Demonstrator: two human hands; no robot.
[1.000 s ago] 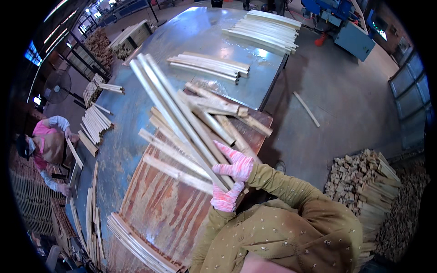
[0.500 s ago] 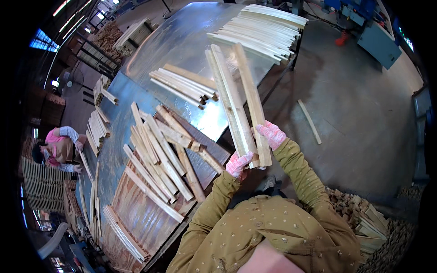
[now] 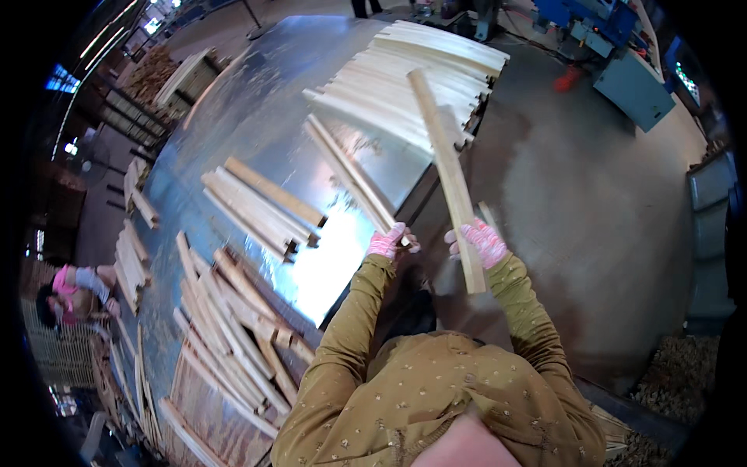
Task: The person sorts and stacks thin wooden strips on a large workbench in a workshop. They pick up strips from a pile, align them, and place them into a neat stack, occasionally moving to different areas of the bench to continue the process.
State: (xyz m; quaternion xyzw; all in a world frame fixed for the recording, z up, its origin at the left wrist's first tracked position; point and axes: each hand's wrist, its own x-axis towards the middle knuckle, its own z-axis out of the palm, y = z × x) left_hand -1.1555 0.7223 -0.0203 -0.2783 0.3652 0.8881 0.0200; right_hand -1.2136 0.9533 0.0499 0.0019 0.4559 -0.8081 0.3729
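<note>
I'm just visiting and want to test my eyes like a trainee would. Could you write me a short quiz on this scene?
1. True or false: the left hand and the right hand hold separate wooden strips.

2. Where on the metal table does the widest row of strips lie?
A) near left
B) far right
C) dead centre

3. Fill in the colour: the gloves are white and ____.

Key: 1 true; 2 B; 3 pink.
</note>
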